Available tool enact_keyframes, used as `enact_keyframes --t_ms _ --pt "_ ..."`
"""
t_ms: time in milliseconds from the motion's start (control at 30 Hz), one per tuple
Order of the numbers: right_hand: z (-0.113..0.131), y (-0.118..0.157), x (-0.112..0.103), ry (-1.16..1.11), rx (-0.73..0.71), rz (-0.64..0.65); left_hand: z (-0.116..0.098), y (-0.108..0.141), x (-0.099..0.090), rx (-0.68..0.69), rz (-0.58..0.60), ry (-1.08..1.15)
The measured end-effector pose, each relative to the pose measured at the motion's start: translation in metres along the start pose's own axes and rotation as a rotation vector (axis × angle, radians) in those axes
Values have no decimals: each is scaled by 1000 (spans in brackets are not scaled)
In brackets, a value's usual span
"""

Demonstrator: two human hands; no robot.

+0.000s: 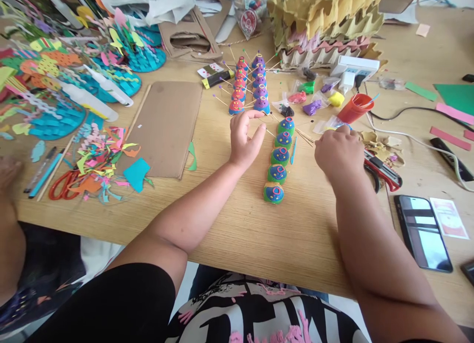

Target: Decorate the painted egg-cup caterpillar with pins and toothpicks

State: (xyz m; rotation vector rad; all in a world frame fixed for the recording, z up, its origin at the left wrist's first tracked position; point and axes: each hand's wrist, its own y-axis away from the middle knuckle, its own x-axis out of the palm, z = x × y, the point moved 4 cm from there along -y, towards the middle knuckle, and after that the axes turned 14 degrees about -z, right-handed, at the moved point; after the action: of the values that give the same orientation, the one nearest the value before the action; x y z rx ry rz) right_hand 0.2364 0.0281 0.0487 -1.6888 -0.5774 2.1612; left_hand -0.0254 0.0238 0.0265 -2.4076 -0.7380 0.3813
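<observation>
My left hand [247,135] is beside the top of a row of several green and blue clay figures [280,156], its thumb and index finger apart. A thin stick shows between the thumb tip and the figures. To the right of that row, my right hand [339,150] is curled palm down below an orange cup [356,108]; its fingertips and anything in them are hidden. Beyond my left hand stand two more rows, red figures [238,94] and purple figures [260,92], with thin sticks poking out. Loose sticks [304,137] and a blue tool [294,151] lie between my hands.
Cardboard [166,130], orange scissors [63,186] and paper scraps [101,160] are left. Clay bags [313,107] and egg trays [326,21] lie beyond. A red cutter [383,170] and phone [424,233] are right. Another person's hand [9,175] rests at the left edge.
</observation>
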Motion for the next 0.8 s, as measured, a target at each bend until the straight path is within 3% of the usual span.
enact_keyframes --t_ms 167,300,433,533,600,700,800 --pt "14 -12 -34 -262 -105 294 -17 -1 -1 138 53 34" --pt "32 -14 -51 -341 -182 232 -33 2 0 225 161 2" --pt "44 -8 -47 -302 -195 224 -39 6 4 278 266 -19" --pt "50 -8 -43 -358 -168 250 -36 6 7 285 273 -6" --pt "50 -12 -40 -452 -97 242 -32 5 8 261 246 21" --pt "41 -20 -34 -711 156 152 -25 2 7 206 171 32" --pt "31 -24 -23 -1006 364 170 -21 -1 5 168 106 38"
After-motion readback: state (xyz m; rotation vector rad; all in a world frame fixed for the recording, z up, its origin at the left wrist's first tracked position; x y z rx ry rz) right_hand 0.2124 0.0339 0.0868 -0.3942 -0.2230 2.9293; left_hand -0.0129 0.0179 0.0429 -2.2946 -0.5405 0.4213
